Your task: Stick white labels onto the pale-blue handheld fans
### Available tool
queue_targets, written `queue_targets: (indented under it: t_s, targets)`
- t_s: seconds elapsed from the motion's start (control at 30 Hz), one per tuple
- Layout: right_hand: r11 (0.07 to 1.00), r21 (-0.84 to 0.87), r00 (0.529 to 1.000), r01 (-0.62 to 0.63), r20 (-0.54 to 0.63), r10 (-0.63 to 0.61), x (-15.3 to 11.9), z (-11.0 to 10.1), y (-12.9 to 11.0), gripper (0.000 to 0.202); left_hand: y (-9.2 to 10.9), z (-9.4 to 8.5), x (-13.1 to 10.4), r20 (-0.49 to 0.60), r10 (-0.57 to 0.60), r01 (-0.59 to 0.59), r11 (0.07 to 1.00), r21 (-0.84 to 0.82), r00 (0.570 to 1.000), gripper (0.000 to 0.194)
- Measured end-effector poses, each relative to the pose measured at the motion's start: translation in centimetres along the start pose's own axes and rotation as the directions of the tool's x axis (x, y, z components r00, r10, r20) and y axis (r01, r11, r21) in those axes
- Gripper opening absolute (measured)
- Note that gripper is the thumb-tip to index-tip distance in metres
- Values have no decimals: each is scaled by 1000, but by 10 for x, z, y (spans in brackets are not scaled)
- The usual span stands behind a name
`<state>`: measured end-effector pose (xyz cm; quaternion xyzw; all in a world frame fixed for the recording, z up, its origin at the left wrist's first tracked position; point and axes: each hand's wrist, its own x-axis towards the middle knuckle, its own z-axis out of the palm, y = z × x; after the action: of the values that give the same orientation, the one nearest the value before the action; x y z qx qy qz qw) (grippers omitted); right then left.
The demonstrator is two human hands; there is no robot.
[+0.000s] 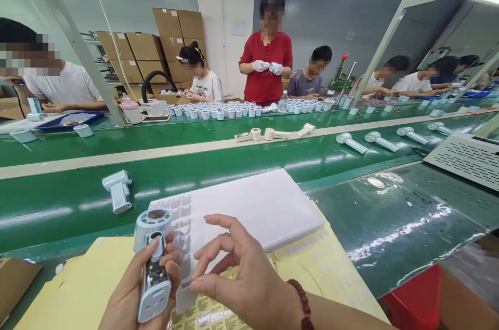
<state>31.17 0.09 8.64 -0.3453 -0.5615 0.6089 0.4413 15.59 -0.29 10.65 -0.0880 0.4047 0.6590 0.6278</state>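
Note:
My left hand [128, 288] is wrapped around a light-blue handheld device [154, 309], which looks like a small fan. Its round vented head points up, and a circuit board shows in the uncovered handle. My right hand [241, 273] is just to the right, thumb and a fingertip close together at a pale, rounded sticker [185, 300]. The index finger is raised apart. Behind both hands lies a sheet of silver-grey stickers [183, 221] on a white paper stack [253, 205]. A yellow sheet with gold-coloured labels [210, 314] is under my right hand.
A similar blue device [118, 192] lies on the green conveyor belt [218, 163]; several more [351, 143] are at the right. White parts [273, 134] lie mid-belt. Co-workers sit opposite; a person in red [267, 65] stands behind many blue cups [218, 111]. A red bin [415, 299] is lower right.

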Motion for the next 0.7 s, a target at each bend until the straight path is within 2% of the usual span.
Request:
queue_targets:
  t_s: [0.1,0.27,0.43,0.7]
  targets:
    - [996,90,999,5,-39,-1,-10,6,-3,74,-12,0,-5,2,-18,18,1000,-4,1000,20]
    - [985,171,994,-10,-105,29,-15,13,0,76,-24,0,-7,22,33,-35,997,71,999,16]
    - [987,158,989,6,-145,17,-15,15,-5,66,-28,2,-5,-12,80,-79,993,85,997,15]
    - [982,186,989,-27,-140,54,-13,16,-10,69,-30,5,-7,-40,115,-110,987,117,993,19]
